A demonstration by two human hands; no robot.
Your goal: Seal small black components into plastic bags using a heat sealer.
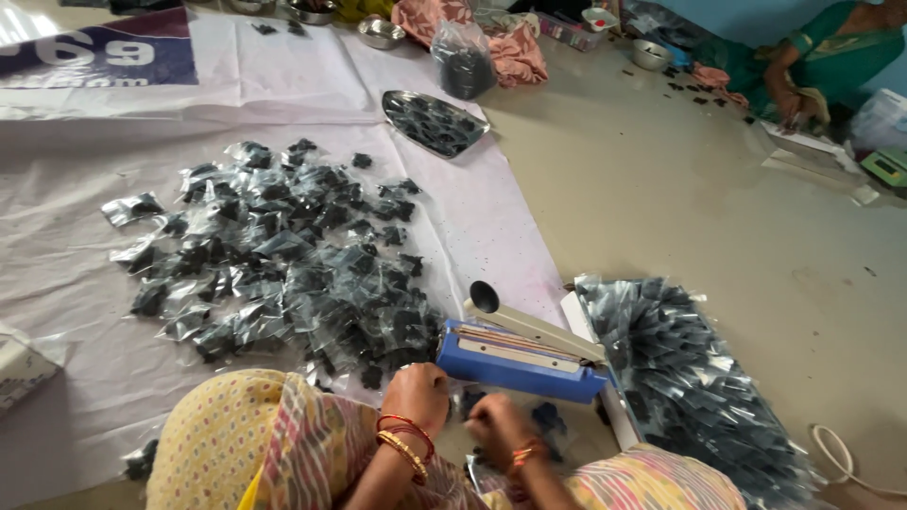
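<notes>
The left hand (416, 392) is clenched beside the blue heat sealer (520, 354), the right hand (499, 430) pinches a small dark packet (546, 416); I think its open edge should lie flat across the bar.

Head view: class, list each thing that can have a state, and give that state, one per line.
Blue heat sealer with pale arm: arm raised, open.
Triangular steel tray: holds dark pieces.
Clear plastic bag of dark pieces: upright, bulging.
Left hand: closed, by the sealer.
Right hand: closed on something unclear.
</notes>
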